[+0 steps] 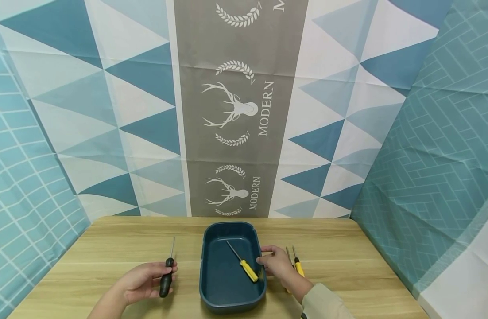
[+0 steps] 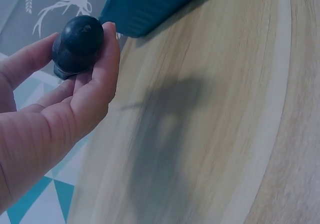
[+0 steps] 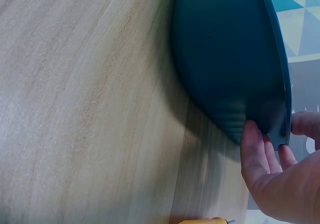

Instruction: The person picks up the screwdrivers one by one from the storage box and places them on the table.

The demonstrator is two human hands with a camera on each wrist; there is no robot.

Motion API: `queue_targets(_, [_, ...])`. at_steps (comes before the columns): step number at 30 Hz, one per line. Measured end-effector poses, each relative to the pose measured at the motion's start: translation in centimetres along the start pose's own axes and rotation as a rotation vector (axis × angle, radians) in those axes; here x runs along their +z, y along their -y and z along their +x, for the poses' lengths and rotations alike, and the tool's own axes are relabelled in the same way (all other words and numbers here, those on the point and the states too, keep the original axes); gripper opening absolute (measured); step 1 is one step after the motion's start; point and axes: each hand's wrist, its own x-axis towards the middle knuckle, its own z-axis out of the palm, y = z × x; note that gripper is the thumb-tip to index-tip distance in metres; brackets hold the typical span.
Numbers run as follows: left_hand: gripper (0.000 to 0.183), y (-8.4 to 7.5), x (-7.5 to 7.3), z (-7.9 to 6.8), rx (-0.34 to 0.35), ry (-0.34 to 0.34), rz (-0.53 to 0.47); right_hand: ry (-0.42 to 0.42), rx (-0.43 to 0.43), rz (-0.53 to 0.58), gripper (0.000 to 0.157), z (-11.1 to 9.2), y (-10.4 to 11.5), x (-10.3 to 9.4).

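Observation:
My left hand (image 1: 142,280) holds a screwdriver (image 1: 166,282) by its black handle, with the shaft pointing away towards the back of the table. In the left wrist view, the rounded end of that black handle (image 2: 80,36) faces the camera, between thumb and fingers. With thumb inside and fingers outside, my right hand (image 1: 279,265) grips the right wall of a dark blue plastic bin (image 1: 222,283). The right wrist view shows this grasp on the bin's side (image 3: 225,54). Inside the bin lies a screwdriver with a yellow handle (image 1: 249,270), tilted diagonally.
Right of the bin, partly behind my right forearm, lie two more screwdrivers, one with a yellow-and-black handle (image 1: 299,267). All stand on a wood-grain table (image 1: 128,235). Patterned cloth (image 1: 228,146) hangs behind and at both sides.

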Motion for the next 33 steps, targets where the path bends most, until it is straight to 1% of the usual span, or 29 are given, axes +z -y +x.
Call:
queue_targets(6, [0.027,0.0,-0.5,-0.4,-0.01,-0.002,-0.01,0.002,0.002,-0.004,0.044,0.0,0.0,0.0])
queue_targets(14, [0.028,0.1,-1.1,-0.4,-0.003,-0.024,-0.003,-0.001,-0.003,0.003,0.044,0.0,0.0,-0.1])
queue_targets(22, [0.026,0.3,-1.8,-0.8,-0.012,0.024,-0.031,0.012,-0.004,0.016,0.045,0.0,-0.1,0.0])
queue_targets(33, [0.025,0.4,-3.0,-1.5,-0.016,0.033,-0.028,0.005,-0.002,0.001,0.045,0.0,0.0,0.0])
